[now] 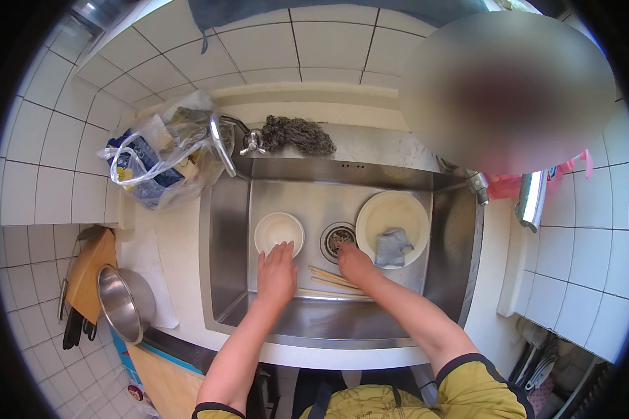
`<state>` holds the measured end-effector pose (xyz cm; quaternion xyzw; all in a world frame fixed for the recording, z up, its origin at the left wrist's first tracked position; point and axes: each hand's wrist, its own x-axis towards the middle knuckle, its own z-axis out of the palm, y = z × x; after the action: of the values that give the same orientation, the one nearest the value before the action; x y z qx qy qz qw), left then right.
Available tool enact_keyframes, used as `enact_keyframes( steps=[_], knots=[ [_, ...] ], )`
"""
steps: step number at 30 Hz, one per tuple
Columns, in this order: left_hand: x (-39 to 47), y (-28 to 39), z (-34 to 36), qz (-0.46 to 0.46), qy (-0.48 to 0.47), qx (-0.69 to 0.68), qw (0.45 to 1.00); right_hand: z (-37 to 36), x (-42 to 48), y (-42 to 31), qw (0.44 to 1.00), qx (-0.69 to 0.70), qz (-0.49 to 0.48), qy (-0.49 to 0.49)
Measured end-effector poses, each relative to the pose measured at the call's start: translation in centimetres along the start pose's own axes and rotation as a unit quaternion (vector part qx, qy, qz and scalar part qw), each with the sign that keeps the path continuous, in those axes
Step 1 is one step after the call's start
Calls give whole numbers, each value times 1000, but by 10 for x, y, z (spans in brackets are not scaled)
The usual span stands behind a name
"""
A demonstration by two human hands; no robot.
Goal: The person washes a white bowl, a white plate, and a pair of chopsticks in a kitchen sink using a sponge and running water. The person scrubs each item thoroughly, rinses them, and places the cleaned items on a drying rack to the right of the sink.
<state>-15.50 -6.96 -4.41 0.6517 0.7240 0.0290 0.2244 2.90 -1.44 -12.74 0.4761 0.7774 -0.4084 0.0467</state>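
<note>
My left hand [277, 276] lies palm down with its fingers stretched over the near rim of a small white bowl [272, 230] in the stainless steel sink [293, 196]. Whether the fingers touch the bowl cannot be told. At the sink drain [333, 235], the fingertips of my right hand [357, 266] reach into the strainer, where dark and pale bits lie. Those fingertips are partly hidden. Beside the right hand is a large cream bowl [385, 212] holding a grey cloth [391, 247]. Several chopsticks [327, 282] lie on the sink floor below the drain, partly behind the right arm.
A faucet [223, 144] leans over the sink's back left corner, next to a clear plastic bag [162, 152] of packages. A dark scrubbing mesh [299, 135] lies on the back ledge. At left stand a steel bowl [141, 296] and a wooden knife block [91, 272].
</note>
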Motion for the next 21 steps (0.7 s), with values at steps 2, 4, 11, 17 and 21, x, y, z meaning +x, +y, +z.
enact_keyframes(
  steps=[2, 4, 11, 17, 21],
  knots=[
    [-3, 7, -8, -2, 11, -12, 1000, 7, -6, -1, 994, -109, -11, 25],
    [-7, 13, -14, 1, 14, -21, 1000, 24, -10, 7, 993, -85, -40, 74],
    [-18, 28, -15, 17, -3, -62, 998, 30, -2, 9, 985, -103, -22, 135],
    [-19, 41, 0, 15, -77, -123, 989, -37, -41, 3, 979, 56, -17, 194],
    [-6, 63, 28, 26, -119, -196, 973, -45, -66, 49, 959, -118, 14, 258]
  ],
)
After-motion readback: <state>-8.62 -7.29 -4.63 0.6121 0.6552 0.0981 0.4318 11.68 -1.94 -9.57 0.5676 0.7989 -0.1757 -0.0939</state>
